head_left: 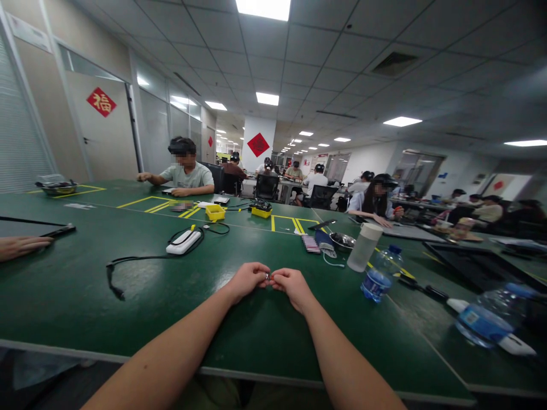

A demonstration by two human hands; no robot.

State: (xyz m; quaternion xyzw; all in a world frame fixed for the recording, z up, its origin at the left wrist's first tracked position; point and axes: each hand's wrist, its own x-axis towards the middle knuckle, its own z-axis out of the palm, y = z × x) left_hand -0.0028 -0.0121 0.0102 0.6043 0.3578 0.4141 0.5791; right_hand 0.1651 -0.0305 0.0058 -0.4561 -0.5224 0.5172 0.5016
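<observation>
Both my hands meet over the green table (171, 307), fingertips almost touching. My left hand (250, 280) is closed in a pinch on a tiny silvery item (267, 277), too small to name. Beside it, my right hand (290, 286) pinches something small with a bit of orange (272, 276) showing at the fingertips. Most of both items is hidden by the fingers.
A white power strip (183, 241) with black cables lies ahead on the left. To the right stand a frosted bottle (364, 247) and water bottles (381, 274). Yellow trays (215, 213) sit farther back. Another person's hand (25, 246) rests at the left edge.
</observation>
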